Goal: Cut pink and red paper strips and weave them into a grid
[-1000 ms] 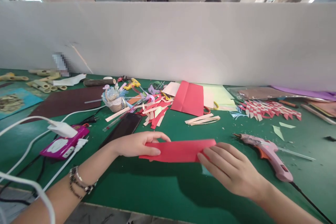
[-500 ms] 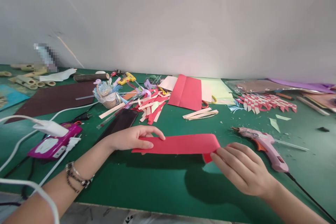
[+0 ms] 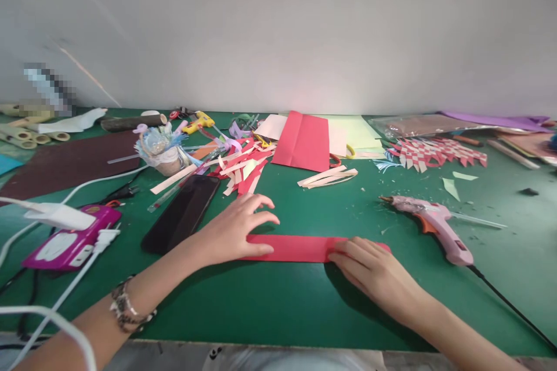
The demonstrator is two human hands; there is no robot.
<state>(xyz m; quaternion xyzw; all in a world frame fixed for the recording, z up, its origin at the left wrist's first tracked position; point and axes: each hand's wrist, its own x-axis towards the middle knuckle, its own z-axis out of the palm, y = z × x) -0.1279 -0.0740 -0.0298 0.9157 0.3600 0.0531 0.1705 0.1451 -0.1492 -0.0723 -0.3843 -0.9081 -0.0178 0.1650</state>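
Note:
A long red paper strip [image 3: 300, 248] lies flat on the green table [image 3: 278, 307], close to the front edge. At its left end rests my left hand [image 3: 237, 232], thumb on the paper and the other fingers spread apart above it. My right hand [image 3: 369, 269] has its fingers bunched together on the strip's right part, and the strip's right end shows just beyond the knuckles. Whether paper is pinched between those fingertips is hidden.
A black phone [image 3: 183, 214] and a purple power socket [image 3: 76, 240] with white cables lie left. A pink glue gun [image 3: 435, 223] lies right. Behind are cut paper strips [image 3: 248, 165], a folded red sheet [image 3: 302, 142] and a woven red-and-white piece [image 3: 435, 153].
The red strip has come down from the air onto the table, its right-end curl now flattened. My left hand's fingers have lifted apart, and my right hand has moved left over the strip.

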